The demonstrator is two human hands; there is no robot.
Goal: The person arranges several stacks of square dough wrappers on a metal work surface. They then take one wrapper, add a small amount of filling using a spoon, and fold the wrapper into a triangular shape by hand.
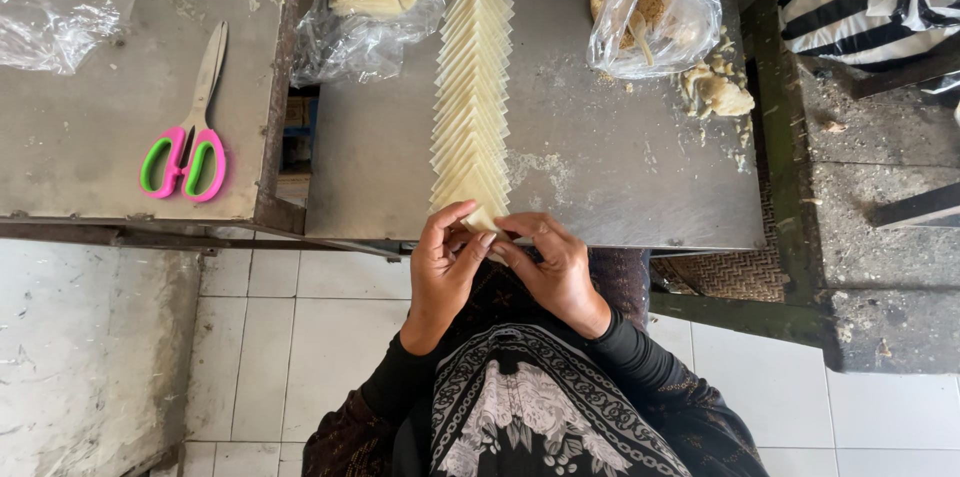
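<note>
Both hands, left hand (443,262) and right hand (553,267), meet at the bench (620,167) edge, pinching the nearest pastry wrapper (483,219) of the overlapping row, apparently mid-fold; the filling (717,92) sits well apart.

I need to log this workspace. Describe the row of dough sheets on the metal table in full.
The row of dough sheets is pale cream, thin and square-cut, laid corner-up and overlapping like scales. It runs straight down the grey metal table, from its far edge to the near edge. There the left hand and right hand pinch the nearest sheet.
</note>
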